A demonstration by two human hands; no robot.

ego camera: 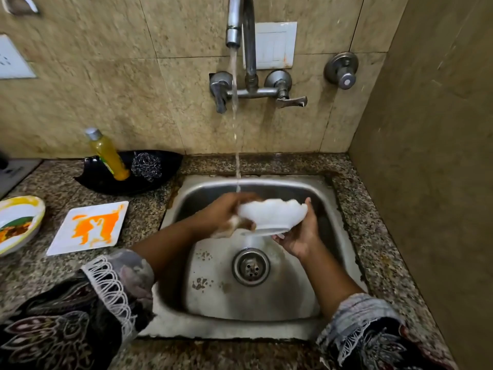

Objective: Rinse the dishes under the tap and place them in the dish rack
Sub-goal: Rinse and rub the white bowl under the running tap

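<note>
I hold a white bowl (272, 213) over the sink (301, 182), tipped on its side with its base ring toward me. My left hand (226, 213) grips its left rim, fingers curled over the edge and pressed together, with foam on the knuckles. My right hand (300, 232) cups the right side from below, thumb up along the rim and fingers closed together under the base. The bowl is blurred, so I cannot tell whether its inside is clean.

Water (236, 129) runs from the tap (234, 25) in a thin stream and lands at the bowl's left edge, where my left fingers are. The drain (250, 267) lies just below the bowl.

On the counter (149, 214) to my left lies a square white plate (89, 228) smeared with orange sauce. Farther left, at the picture's edge, sits a dish (18, 222) with a yellow rim and food left in it. Behind them a black tray (125, 180) holds a bottle (108, 154) of yellow liquid with a silver cap, leaning, and just beside it a steel scrubber (146, 162). The bottle's green label is too blurred to read, and I see no other writing I can make out.

My patterned sleeves (80, 316) with white lace trim end above the wrists.
</note>
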